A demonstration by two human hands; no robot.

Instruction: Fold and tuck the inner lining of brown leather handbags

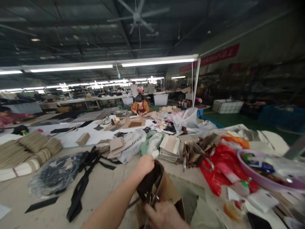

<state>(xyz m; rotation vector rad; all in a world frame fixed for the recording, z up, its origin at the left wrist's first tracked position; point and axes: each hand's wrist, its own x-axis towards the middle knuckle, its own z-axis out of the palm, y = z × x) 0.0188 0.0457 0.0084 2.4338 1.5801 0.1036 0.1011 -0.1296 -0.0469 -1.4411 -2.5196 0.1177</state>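
Observation:
My left hand (pixel 145 165) is closed on the top edge of a brown paper bag (pixel 162 190) that stands on the worktable (pixel 43 210) in front of me. My right hand (pixel 164 216), low at the frame's bottom edge, grips the bag's near side where dark cord handles (pixel 150 198) show. The bag's mouth is dark inside and I cannot see what is in it. Black straps (pixel 82 184) lie on the table to the left of my left arm.
Stacks of flat cards (pixel 169 147), plastic bags (pixel 133 144), a red bag (pixel 220 165) and a purple basin (pixel 267 178) crowd the table's far and right side. Bundled tan stacks (pixel 28 149) lie left. A person in orange (pixel 140 107) works at the table's far end; other people stand behind.

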